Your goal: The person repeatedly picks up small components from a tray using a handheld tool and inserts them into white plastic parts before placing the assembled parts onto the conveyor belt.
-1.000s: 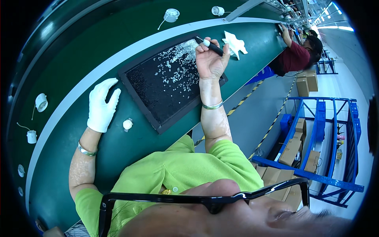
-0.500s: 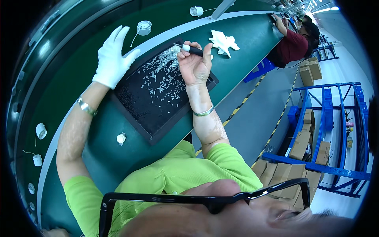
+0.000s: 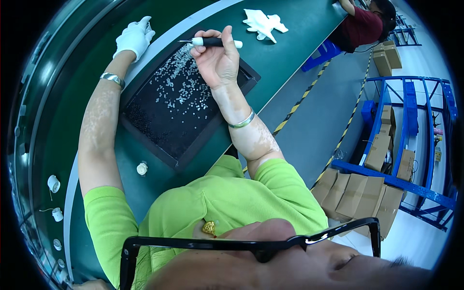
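Note:
My left hand (image 3: 134,38), in a white glove, is over the far green surface, past the tray's upper left corner. Its fingers are curled together; whatever they hold is hidden. Bare, my right hand (image 3: 215,60) is closed around a pen-shaped tool (image 3: 212,42), dark in the middle with white ends and a thin metal tip pointing left. Below both hands lies a black tray (image 3: 186,152). Many small clear pieces (image 3: 181,79) are scattered in it, with tiny dark pieces (image 3: 142,121) toward its left side.
A white glove (image 3: 265,23) lies beyond the tray. A small white part (image 3: 141,168) rests on the green table (image 3: 128,150). White round parts (image 3: 54,183) sit along the left. A co-worker (image 3: 365,26) is at the far right, near cartons (image 3: 357,195) and a blue rack (image 3: 396,179).
My left hand has gone from spread fingers to curled ones, and the white round part near it no longer shows. My right hand has shifted left with the tool. The view has tilted.

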